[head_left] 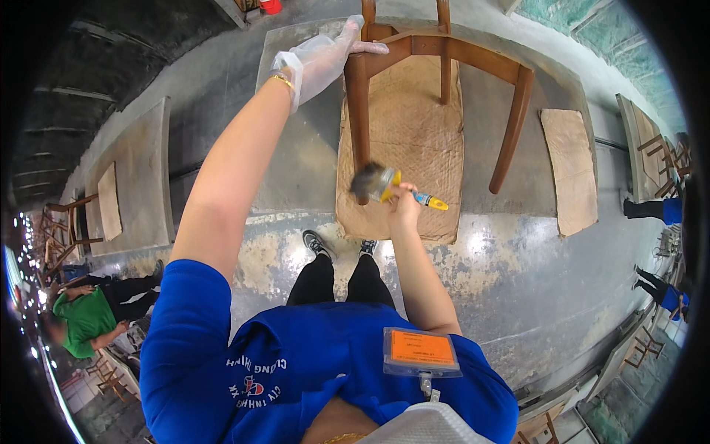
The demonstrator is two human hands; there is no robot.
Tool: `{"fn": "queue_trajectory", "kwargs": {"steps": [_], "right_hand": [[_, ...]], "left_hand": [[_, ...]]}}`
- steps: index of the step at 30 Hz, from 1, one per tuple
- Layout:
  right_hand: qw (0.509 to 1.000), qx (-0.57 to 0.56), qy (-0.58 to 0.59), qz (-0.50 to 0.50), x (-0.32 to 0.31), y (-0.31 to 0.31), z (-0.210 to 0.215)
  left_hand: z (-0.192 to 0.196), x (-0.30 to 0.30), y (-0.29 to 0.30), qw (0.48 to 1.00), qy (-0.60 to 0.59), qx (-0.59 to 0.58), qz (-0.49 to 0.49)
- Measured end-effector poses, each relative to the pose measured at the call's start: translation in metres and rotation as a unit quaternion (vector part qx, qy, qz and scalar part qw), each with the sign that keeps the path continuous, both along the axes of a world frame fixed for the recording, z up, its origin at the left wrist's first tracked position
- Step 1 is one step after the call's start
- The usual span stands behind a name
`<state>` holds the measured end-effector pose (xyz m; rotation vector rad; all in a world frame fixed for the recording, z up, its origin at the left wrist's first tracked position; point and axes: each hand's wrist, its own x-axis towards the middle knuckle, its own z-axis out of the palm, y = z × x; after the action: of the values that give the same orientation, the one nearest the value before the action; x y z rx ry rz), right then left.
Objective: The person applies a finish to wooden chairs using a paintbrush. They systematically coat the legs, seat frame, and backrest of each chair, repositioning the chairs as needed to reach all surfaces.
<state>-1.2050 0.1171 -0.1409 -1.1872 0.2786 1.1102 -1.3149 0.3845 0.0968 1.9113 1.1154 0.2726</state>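
A brown wooden chair frame [481,58] stands on a cardboard sheet [403,111] on the work table. My left hand [322,61], in a thin clear plastic glove, grips its near left corner, at the top of a leg. In my right hand [404,207], which looks bare, is a flat paintbrush [381,183] with a yellow and blue handle. Its dark bristles, smeared by motion, are at the lower end of the near left leg [359,118]; whether they touch it I cannot tell.
The grey table [296,170] runs across in front of me. A second cardboard piece [569,170] lies over its near edge at the right. People in green [85,322] and blue [671,211] are off at both sides, with more wooden chairs [70,229]. A red container [271,6] sits far off.
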Motion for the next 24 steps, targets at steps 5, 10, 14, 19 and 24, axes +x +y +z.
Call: {"fn": "queue_trajectory", "kwargs": {"steps": [5,10,14,19,24], "right_hand": [[0.983,-0.027,-0.176,-0.041,0.000,0.063,0.044],[0.940,0.313,-0.098,-0.091,0.023,0.139,0.125],[0.974,0.163,-0.029,-0.152,0.000,0.054,0.070],[0.960,-0.113,-0.064,-0.248,-0.051,-0.001,0.031],[0.913,0.307,-0.113,-0.244,-0.058,0.131,0.121]], "left_hand": [[0.001,0.006,0.000,0.996,-0.014,0.056,-0.063],[0.008,0.014,-0.007,0.996,0.046,0.030,-0.063],[0.020,0.017,-0.008,0.993,0.101,0.020,-0.060],[0.016,0.021,-0.004,0.994,0.058,0.045,-0.086],[0.007,0.022,0.009,0.992,0.000,0.038,-0.122]]}}
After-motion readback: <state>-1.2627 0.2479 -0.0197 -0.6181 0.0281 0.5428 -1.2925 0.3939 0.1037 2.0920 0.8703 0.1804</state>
